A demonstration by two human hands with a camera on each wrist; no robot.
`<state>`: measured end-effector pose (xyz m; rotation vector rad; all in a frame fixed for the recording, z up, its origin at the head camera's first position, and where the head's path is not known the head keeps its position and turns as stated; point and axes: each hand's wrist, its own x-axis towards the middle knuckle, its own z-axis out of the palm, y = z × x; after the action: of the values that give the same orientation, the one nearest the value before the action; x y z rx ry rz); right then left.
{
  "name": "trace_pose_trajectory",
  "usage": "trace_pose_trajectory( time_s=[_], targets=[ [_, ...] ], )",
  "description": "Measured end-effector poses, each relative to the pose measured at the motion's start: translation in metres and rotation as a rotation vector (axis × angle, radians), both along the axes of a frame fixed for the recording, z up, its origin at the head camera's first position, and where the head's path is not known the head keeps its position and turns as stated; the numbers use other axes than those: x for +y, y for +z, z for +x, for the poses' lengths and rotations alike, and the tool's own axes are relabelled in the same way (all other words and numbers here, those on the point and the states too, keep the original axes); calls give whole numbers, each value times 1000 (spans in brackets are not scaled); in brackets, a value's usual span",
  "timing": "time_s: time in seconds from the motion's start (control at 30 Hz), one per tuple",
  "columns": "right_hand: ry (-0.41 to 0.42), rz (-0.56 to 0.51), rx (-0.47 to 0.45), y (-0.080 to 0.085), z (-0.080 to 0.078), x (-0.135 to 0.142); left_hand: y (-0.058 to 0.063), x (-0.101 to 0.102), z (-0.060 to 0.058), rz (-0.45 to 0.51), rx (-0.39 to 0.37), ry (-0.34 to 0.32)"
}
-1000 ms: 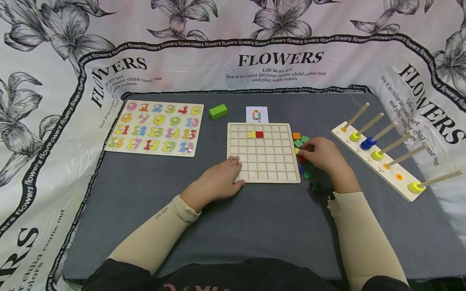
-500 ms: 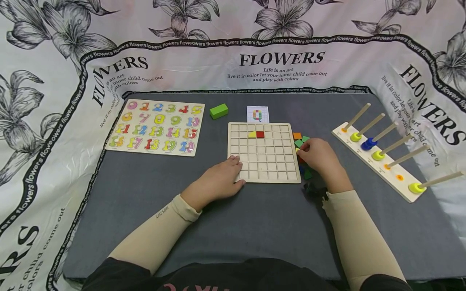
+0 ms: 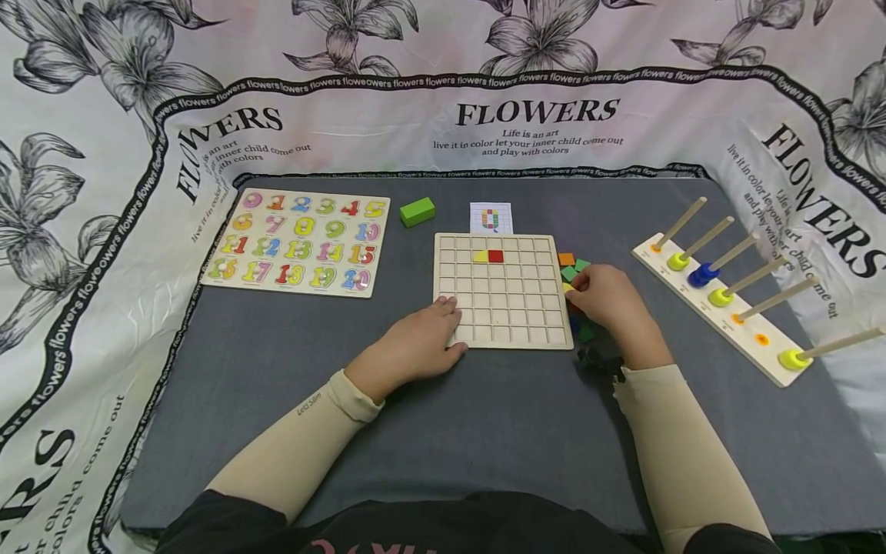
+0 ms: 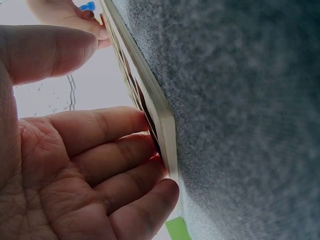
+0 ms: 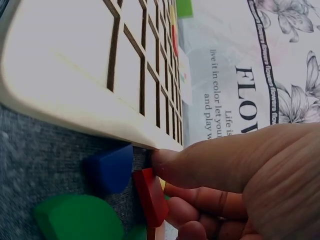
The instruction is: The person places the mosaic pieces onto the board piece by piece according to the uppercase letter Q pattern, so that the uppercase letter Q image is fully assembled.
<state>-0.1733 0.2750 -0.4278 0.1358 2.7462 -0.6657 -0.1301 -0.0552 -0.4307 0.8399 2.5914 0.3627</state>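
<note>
A wooden grid board (image 3: 508, 319) lies mid-table, with a yellow tile (image 3: 481, 256) and a red tile (image 3: 495, 256) side by side near its top. My left hand (image 3: 411, 338) rests on the board's left edge; in the left wrist view its fingers (image 4: 125, 157) lie extended against the rim. Beside the right edge, my right hand (image 3: 609, 296) pinches a small yellow tile (image 5: 162, 184), mostly hidden behind the thumb (image 5: 175, 165). A loose red piece (image 5: 151, 197) sits right at these fingers. Nearby are a blue piece (image 5: 110, 167) and a green piece (image 5: 80, 217).
A small pattern card (image 3: 491, 218) stands behind the board, with a green block (image 3: 418, 211) to its left. A number board (image 3: 298, 242) lies at the left. At the right is a peg stand (image 3: 720, 308) with rings. More orange (image 3: 567, 259) and green tiles (image 3: 582, 265) lie beside the board.
My right hand has shifted slightly left, closer to the board's edge, with its fingertips at the yellow tile. My left hand stays in place on the board.
</note>
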Motion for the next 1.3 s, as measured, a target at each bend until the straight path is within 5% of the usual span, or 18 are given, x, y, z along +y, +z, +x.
trace_pose_trajectory(
  time_s=[0.27,0.43,0.67,0.97,1.3],
  targets=[
    [-35,-60,21,1,1,-4,0,-3,0,-1,7,0],
    [14,-92,57,7,-1,-3,-1,-4,-1,-3,6,0],
    [109,-179,173,28,-26,-20,-5,-6,-2,-8,5,-4],
    [130,-256,127,-4,-75,-59,-6,-1,-2,-9,1,-13],
    [142,-213,101,-9,-76,-66,-5,-2,-3,-11,25,-12]
  ],
)
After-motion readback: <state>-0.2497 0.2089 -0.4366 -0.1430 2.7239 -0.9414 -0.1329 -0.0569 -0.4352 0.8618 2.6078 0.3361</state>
